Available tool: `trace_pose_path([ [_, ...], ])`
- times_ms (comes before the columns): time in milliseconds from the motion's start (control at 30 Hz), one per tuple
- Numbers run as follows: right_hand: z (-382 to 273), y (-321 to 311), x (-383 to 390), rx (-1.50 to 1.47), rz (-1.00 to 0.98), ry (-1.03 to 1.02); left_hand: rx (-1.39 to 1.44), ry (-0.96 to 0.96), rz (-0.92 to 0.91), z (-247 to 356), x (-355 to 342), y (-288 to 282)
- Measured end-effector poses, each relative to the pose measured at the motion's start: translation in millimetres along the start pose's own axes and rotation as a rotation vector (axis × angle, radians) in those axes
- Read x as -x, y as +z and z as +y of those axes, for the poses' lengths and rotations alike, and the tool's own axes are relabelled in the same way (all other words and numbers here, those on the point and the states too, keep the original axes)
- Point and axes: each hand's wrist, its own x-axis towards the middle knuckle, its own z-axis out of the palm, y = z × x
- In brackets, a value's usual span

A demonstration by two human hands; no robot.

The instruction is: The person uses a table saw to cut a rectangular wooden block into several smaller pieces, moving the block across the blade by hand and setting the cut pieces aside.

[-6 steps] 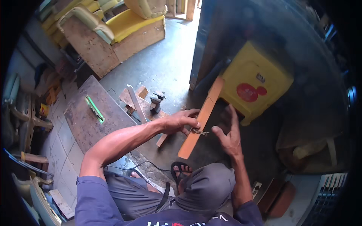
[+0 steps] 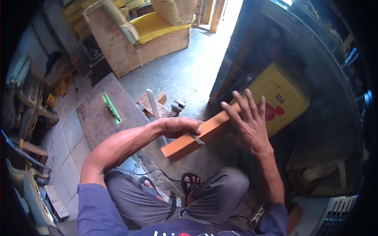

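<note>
Steadying, it seems, the orange rectangular bar before the person's knees, the left hand pinches it beside a frayed strand, the right hand spreads near its far end, and the next move likely demands a firm left hold.

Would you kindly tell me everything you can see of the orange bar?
The orange bar is long, straight and rectangular, apparently wooden, with a lighter top and darker side. It lies diagonally across the view, near end at lower left. The left hand grips it beside a frayed, stringy wisp. The spread right hand overlaps its far end; contact is unclear.
</note>
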Motion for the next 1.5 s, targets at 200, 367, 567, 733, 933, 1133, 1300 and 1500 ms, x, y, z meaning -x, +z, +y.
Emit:
trace_pose_path([
  [200, -29, 36, -73, -0.239, -0.335, -0.224, -0.889, -0.048, 0.201, 12, 143, -8],
  [367, -78, 77, -100, -0.351, -0.126, -0.316, -1.021, -0.254, 0.700, -30, 348, -23],
  [567, -193, 157, -134, -0.555, 0.171, -0.456, -0.671, 0.130, 1.384, -122, 365, -1],
  [733, -219, 195, -163, -0.503, 0.193, -0.505, -0.757, 0.315, 2.054, -193, 289, -6],
  [933, -205, 216, -154, -0.644, -0.116, -0.570, -0.547, 0.124, 2.123, -301, 281, 33],
  [1133, -207, 219, -154, -0.584, -0.198, -0.388, -0.532, -0.121, 1.966, -326, 295, 52],
  [1300, -207, 221, -159, -0.679, -0.212, -0.386, -0.815, 0.052, 1.879, -323, 300, 62],
  [1500, -208, 217, -162, -0.581, -0.118, -0.449, -0.641, -0.360, 2.085, -413, 247, 64],
])
